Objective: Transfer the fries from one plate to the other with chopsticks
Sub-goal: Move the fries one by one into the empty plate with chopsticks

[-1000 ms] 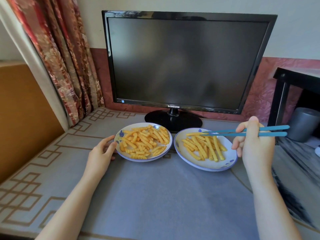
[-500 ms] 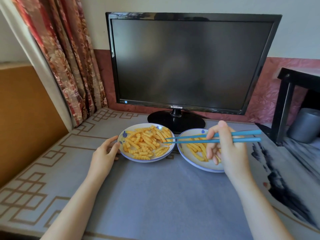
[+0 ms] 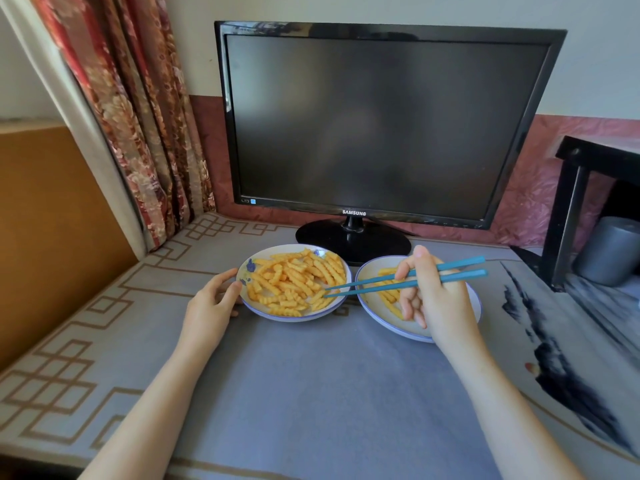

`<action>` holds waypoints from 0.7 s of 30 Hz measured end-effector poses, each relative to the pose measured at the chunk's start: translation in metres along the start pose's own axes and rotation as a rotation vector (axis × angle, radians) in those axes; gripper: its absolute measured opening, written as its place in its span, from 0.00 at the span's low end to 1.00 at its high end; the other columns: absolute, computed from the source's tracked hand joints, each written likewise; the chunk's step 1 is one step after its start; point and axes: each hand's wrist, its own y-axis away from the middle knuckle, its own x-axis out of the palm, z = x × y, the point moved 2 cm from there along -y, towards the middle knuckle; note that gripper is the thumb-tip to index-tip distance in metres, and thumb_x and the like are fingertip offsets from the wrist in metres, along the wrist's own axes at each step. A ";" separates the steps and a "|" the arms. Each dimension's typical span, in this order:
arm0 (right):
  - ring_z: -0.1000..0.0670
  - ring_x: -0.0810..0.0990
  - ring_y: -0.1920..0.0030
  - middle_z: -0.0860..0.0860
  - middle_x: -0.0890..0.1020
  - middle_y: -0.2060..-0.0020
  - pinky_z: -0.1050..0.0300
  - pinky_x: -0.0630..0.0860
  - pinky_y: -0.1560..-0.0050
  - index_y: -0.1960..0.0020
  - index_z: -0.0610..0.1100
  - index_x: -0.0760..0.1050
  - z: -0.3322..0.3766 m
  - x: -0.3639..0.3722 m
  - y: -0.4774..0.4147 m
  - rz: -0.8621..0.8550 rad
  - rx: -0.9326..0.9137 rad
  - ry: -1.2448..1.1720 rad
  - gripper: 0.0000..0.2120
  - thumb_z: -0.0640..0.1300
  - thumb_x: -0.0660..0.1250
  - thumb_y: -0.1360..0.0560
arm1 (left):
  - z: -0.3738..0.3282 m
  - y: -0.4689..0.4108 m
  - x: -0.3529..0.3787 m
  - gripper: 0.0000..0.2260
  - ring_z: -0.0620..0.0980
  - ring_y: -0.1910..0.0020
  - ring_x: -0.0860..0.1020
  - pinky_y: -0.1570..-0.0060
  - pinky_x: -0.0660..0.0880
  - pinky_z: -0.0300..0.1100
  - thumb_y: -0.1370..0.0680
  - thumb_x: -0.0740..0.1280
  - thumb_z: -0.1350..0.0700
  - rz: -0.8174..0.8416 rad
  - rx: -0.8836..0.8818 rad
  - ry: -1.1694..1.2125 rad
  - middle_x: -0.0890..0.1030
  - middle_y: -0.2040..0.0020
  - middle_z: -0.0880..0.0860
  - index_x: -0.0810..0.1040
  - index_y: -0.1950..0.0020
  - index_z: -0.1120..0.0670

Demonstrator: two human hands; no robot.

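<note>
Two white plates with blue rims stand side by side before a monitor. The left plate (image 3: 249, 299) holds a heap of crinkle-cut fries (image 3: 294, 282). The right plate (image 3: 374, 306) holds a few straight fries (image 3: 389, 296), mostly hidden by my right hand (image 3: 433, 299). That hand grips a pair of blue chopsticks (image 3: 398, 280), whose tips rest among the fries at the left plate's right edge. My left hand (image 3: 211, 306) touches the left plate's left rim with thumb and fingers, steadying it.
A black Samsung monitor (image 3: 381, 119) with a round foot (image 3: 353, 237) stands just behind the plates. A patterned curtain (image 3: 131, 109) hangs at the back left. A black shelf frame (image 3: 571, 209) and a grey cylinder (image 3: 609, 251) stand at the right. A grey cloth (image 3: 311, 393) covers the table.
My right hand has carried the chopsticks leftward from over the right plate, and their tips now reach into the fries on the left plate. My left hand stays on the left plate's rim.
</note>
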 end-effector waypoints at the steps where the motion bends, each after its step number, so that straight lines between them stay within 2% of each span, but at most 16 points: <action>1: 0.56 0.63 0.84 0.40 0.69 0.77 0.67 0.60 0.81 0.63 0.38 0.71 -0.001 0.001 -0.001 0.001 0.003 0.002 0.20 0.47 0.53 0.17 | 0.000 0.000 0.000 0.13 0.42 0.62 0.77 0.69 0.71 0.23 0.19 0.60 0.57 -0.002 0.000 -0.003 0.81 0.52 0.52 0.75 0.35 0.53; 6: 0.55 0.62 0.84 0.41 0.68 0.80 0.67 0.60 0.81 0.64 0.39 0.71 -0.004 0.008 -0.002 0.018 -0.007 -0.006 0.20 0.47 0.53 0.17 | -0.002 0.001 0.000 0.14 0.41 0.62 0.77 0.69 0.71 0.23 0.19 0.60 0.57 -0.004 0.005 -0.010 0.81 0.51 0.52 0.75 0.35 0.53; 9: 0.51 0.63 0.84 0.42 0.70 0.81 0.65 0.61 0.80 0.65 0.40 0.71 -0.005 0.009 -0.001 -0.003 -0.017 -0.032 0.21 0.51 0.55 0.19 | -0.002 0.001 0.000 0.14 0.42 0.63 0.77 0.70 0.70 0.22 0.19 0.60 0.57 -0.004 0.006 -0.015 0.81 0.50 0.53 0.74 0.34 0.53; 14: 0.50 0.66 0.83 0.40 0.70 0.81 0.67 0.62 0.81 0.67 0.38 0.69 0.001 0.001 0.004 -0.116 -0.036 -0.078 0.22 0.48 0.54 0.18 | -0.002 0.001 -0.001 0.14 0.44 0.62 0.77 0.70 0.71 0.23 0.19 0.60 0.57 -0.002 0.007 -0.015 0.81 0.50 0.53 0.74 0.34 0.53; 21: 0.48 0.65 0.84 0.45 0.71 0.83 0.66 0.61 0.81 0.67 0.41 0.67 0.016 -0.022 0.004 -0.281 -0.074 -0.156 0.22 0.49 0.52 0.17 | -0.002 0.002 -0.001 0.14 0.44 0.62 0.77 0.69 0.71 0.23 0.19 0.60 0.57 0.000 0.003 -0.002 0.82 0.51 0.52 0.74 0.35 0.54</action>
